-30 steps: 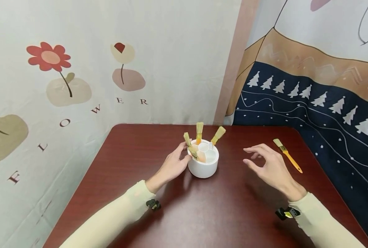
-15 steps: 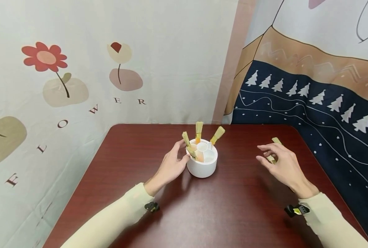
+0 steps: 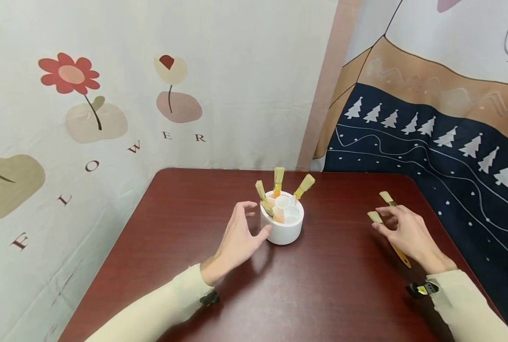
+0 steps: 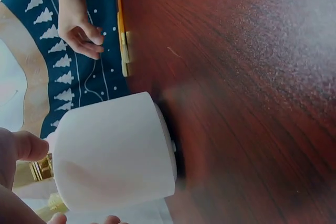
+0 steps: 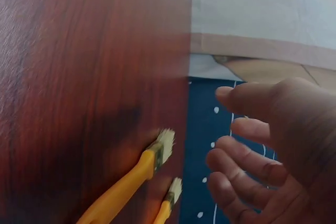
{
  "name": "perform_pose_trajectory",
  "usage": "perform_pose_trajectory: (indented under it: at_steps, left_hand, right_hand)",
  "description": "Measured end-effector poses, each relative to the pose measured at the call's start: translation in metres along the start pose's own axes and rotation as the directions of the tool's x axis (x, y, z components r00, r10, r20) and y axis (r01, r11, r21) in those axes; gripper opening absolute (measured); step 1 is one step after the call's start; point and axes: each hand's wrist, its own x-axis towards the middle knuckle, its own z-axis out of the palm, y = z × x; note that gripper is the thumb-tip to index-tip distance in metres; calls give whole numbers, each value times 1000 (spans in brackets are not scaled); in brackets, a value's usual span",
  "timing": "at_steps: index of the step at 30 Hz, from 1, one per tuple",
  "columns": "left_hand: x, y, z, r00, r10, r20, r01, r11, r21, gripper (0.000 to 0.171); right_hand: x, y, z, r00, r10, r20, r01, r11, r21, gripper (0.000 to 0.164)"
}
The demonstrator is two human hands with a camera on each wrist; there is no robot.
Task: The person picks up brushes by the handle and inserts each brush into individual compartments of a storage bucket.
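Note:
A round white brush holder (image 3: 282, 233) with a divided top stands mid-table; several brushes (image 3: 279, 178) lean in it, pale bristles up. My left hand (image 3: 238, 237) is spread beside its left side, thumb by the front wall and fingers toward the back. In the left wrist view the holder (image 4: 113, 153) fills the space beside that hand's fingers. At the right, my right hand (image 3: 409, 233) hovers over two yellow-handled brushes lying on the table, fingers loosely bent and holding nothing. The right wrist view shows the nearer brush (image 5: 128, 182) and the farther brush (image 5: 168, 203) below this hand.
The dark red wooden table (image 3: 318, 294) ends at the back against a pale curtain with flower prints (image 3: 245, 95). A navy cloth with white trees (image 3: 407, 147) hangs along the right side. Black cameras sit at both wrists.
My right hand has moved right, from open table to over the lying brushes. My left hand has drawn slightly back from the holder, its fingers spreading. The holder stays in place.

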Motion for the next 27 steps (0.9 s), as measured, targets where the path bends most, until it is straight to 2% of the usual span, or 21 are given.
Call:
perform_pose_trajectory:
  at_steps: [5,9,17,22,27]
  left_hand:
    - [-3,4,5,1000,25,-15,-25,999,29,67]
    - [-4,6,9,1000,5,-8,-4,999,41,71]
    - [-4,9,15,1000,-18,-8,19,998,65,76]
    - [-1,9,16,1000,-5,-10,6,998,62,75]
    - [1,8,16,1000,-20,-7,21,998,62,76]
  right_hand:
    - [-4,7,0,990,81,119,-79,997,-23,50]
    - [-7,12,0,974,131,186,-126,991,-39,53]
    - [-12,19,4,965,168,203,-158,985,-66,58]
    - [-11,22,5,962,178,205,-165,983,-79,56]
    - [-8,25,5,958,193,213,-177,980,-91,51]
